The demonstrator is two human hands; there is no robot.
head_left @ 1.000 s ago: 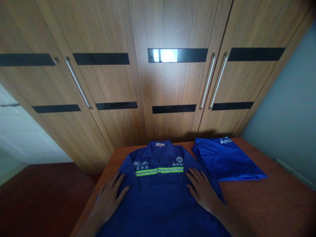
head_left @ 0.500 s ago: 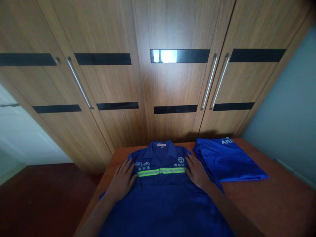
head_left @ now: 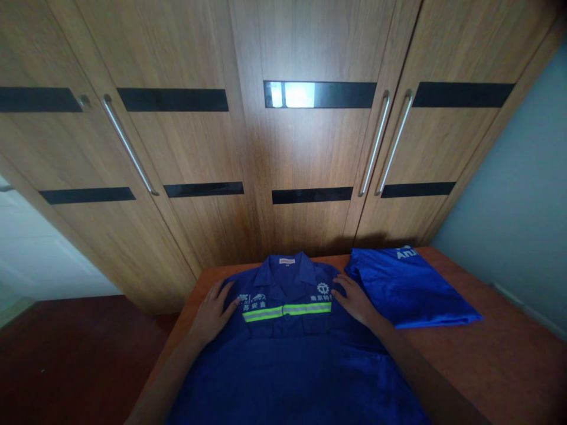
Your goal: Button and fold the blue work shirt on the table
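A dark blue work shirt (head_left: 283,366) lies front up and spread on a reddish-brown table, its collar at the far end. Across the chest runs a yellow-green and grey reflective strip, with white logos and lettering above it. My left hand (head_left: 215,311) rests on the shirt's left shoulder side, fingers stretched out. On the opposite side, my right hand (head_left: 357,300) lies over the shoulder edge beside the round gear logo, fingers extended and apart. Neither hand has cloth gripped in it. The shirt's lower part runs out of view at the bottom.
A folded bright blue garment (head_left: 403,289) with white letters lies on the table (head_left: 496,366) to the right. Behind the table stands a wooden wardrobe (head_left: 310,153) with long metal handles. A pale wall (head_left: 509,206) is on the right, and dark red floor (head_left: 80,354) on the left.
My left hand has shifted slightly left and outward over the shirt's shoulder. My right hand stays near the other shoulder, its fingers slightly more bent. The view has tilted and shifted a little.
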